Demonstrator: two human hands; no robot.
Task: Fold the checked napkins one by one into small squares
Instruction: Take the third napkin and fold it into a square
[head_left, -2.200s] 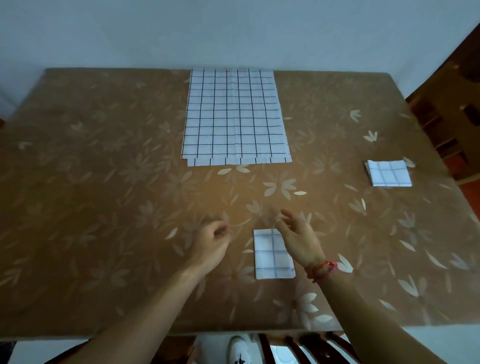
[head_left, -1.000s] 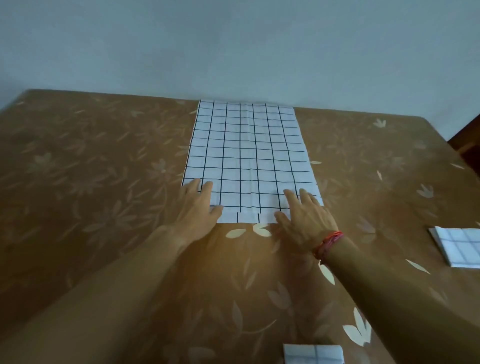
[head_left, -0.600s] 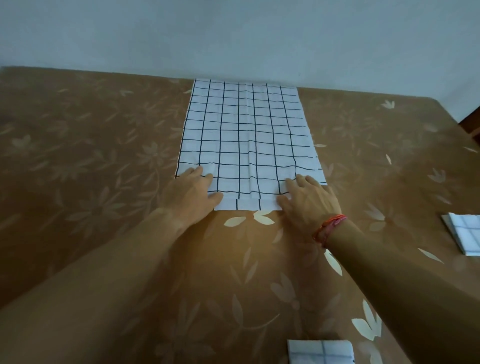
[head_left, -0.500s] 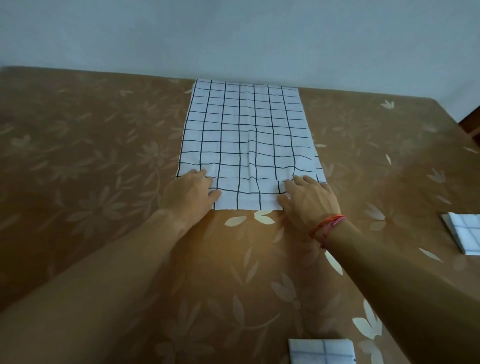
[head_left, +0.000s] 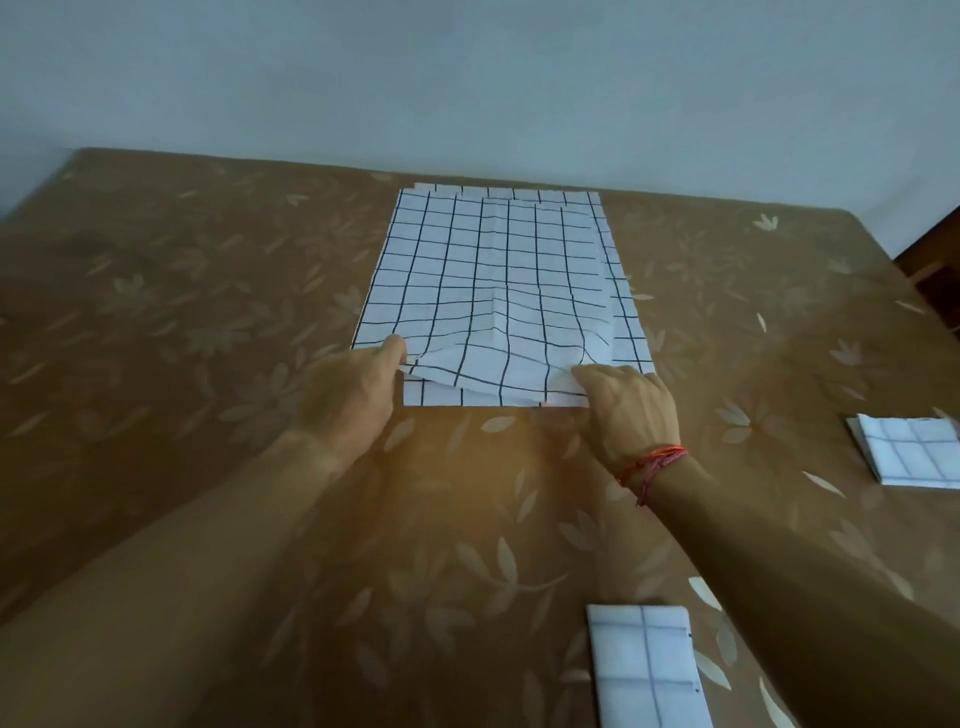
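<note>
The top white, black-checked napkin (head_left: 498, 291) lies on its stack (head_left: 629, 332) at 12 o'clock on the brown floral worktop (head_left: 208, 312), its near edge lifted. The left hand (head_left: 353, 400) and right hand (head_left: 631, 410) pinch its near corners, fingers (head_left: 597, 376) seemingly curled under. One small folded checked square (head_left: 914, 452) lies at 3 o'clock, another folded square (head_left: 644, 670) at 5.
</note>
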